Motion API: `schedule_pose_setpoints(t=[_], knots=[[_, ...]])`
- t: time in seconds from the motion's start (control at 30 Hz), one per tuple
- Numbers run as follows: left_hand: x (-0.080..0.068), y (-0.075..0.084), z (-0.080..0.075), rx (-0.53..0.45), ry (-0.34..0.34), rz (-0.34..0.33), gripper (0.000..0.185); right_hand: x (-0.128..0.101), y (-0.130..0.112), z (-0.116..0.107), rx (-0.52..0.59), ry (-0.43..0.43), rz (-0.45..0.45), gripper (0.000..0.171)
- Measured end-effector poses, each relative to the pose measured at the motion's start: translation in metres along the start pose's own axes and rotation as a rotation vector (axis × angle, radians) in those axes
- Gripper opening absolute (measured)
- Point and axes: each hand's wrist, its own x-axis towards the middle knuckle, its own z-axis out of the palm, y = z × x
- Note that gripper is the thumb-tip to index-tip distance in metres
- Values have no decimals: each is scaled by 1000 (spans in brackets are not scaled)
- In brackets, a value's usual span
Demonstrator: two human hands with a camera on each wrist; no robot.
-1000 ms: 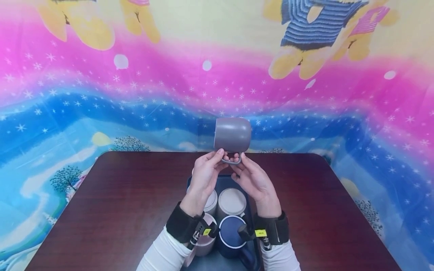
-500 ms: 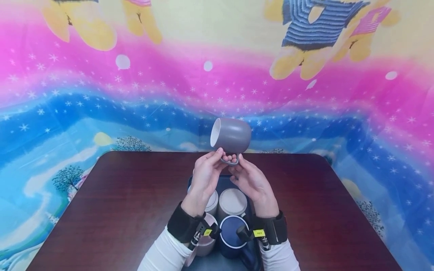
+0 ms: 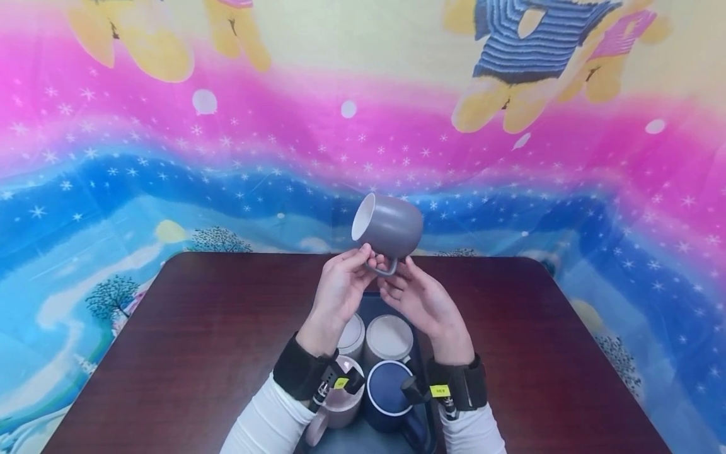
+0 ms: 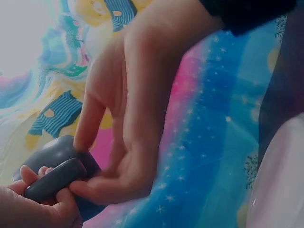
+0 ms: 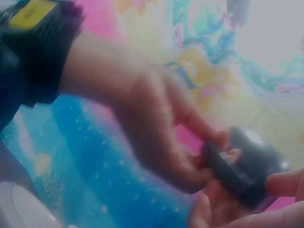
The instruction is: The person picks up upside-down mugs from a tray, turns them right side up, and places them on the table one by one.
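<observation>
A grey mug (image 3: 390, 226) with a white inside is held up above the far end of the table, lying on its side with its mouth turned left and toward me. Both hands pinch its grey handle (image 3: 385, 270) from below: my left hand (image 3: 341, 289) from the left, my right hand (image 3: 416, 299) from the right. The left wrist view shows the handle (image 4: 53, 178) between fingers of both hands, with the left forefinger on the mug's body (image 4: 56, 151). The right wrist view is blurred but shows fingers round the handle (image 5: 229, 173).
Under the hands a dark blue tray (image 3: 422, 353) holds several mugs: two pale upside-down ones (image 3: 388, 336), a pink one (image 3: 341, 403) and a navy one (image 3: 386, 394). The dark wooden table (image 3: 187, 353) stands before a bright printed cloth (image 3: 170, 157).
The grey mug has turned in the hands: its white mouth, unseen a second ago, now faces left and toward me, and its body has tipped a little.
</observation>
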Motion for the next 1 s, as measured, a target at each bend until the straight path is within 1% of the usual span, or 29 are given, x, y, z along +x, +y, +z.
schedule_pose_setpoints(t=[0.07, 0.1, 0.13, 0.2, 0.27, 0.37, 0.47, 0.63, 0.73, 0.8, 0.9, 1.0], knots=[[1, 4, -2, 15, -2, 19, 28, -3, -2, 0, -39, 10, -10, 44], [1, 6, -3, 24, -5, 34, 27, -5, -3, -1, -80, 15, -18, 49], [1, 8, -4, 36, -8, 50, 27, -6, -4, -1, -135, 26, -31, 53], [3, 12, -6, 70, -17, 86, 27, -9, -5, -1, -281, 57, -70, 58], [4, 17, -8, 105, -19, 118, 27, -11, -7, -2, -423, 107, -116, 59], [6, 24, -11, 159, -18, 162, 26, -12, -8, -5, -581, 230, -189, 55], [8, 29, -17, 229, 0, 220, 25, -11, -8, -12, -690, 352, -228, 50], [9, 36, -29, 390, 32, 320, 14, -8, -6, -27, -895, 564, -247, 47], [9, 39, -36, 459, 58, 358, 11, -6, -3, -35, -1003, 654, -251, 46], [8, 41, -39, 501, 73, 375, 13, -6, -1, -40, -1068, 685, -241, 47], [9, 43, -44, 557, 98, 389, 18, -5, 4, -48, -1152, 708, -216, 51], [10, 43, -50, 625, 128, 394, 20, -4, 10, -58, -1227, 722, -221, 55]])
